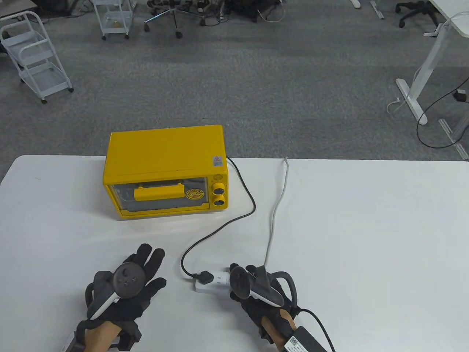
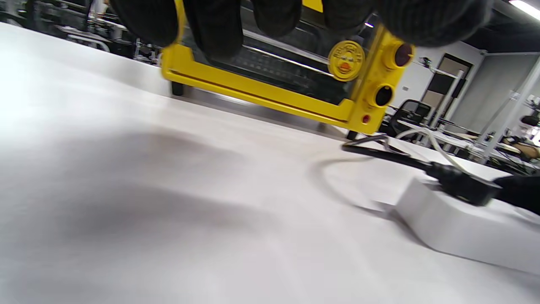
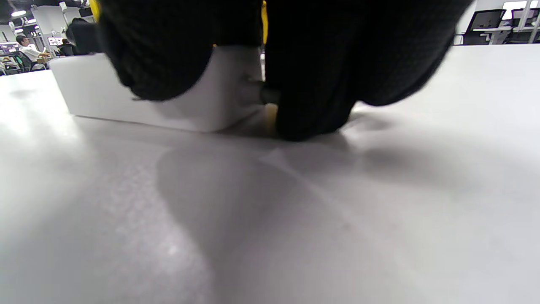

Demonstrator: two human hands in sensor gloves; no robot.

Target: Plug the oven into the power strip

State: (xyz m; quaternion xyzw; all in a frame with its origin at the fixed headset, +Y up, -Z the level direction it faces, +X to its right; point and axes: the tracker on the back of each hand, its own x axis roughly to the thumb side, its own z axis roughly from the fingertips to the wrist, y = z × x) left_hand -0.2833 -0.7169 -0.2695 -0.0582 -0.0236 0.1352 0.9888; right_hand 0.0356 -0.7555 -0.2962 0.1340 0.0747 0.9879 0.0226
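Observation:
A yellow toaster oven [image 1: 166, 172] stands at the back left of the white table [image 1: 366, 238]; it also shows in the left wrist view [image 2: 295, 88]. Its black cord [image 1: 223, 223] curves forward to a black plug [image 1: 205, 277] seated in the left end of a white power strip [image 1: 214, 281]. The plug [image 2: 462, 185] and the strip [image 2: 455, 226] show in the left wrist view. My right hand [image 1: 243, 282] rests on the strip's right end, fingers [image 3: 177, 50] against the strip [image 3: 139, 97]. My left hand [image 1: 137, 275] lies flat and empty on the table, left of the strip.
The strip's grey cable [image 1: 276, 212] runs back over the table's far edge. A black box with a label [image 1: 302, 339] sits on my right forearm. Carts [image 1: 34, 55] and chairs stand on the floor beyond the table.

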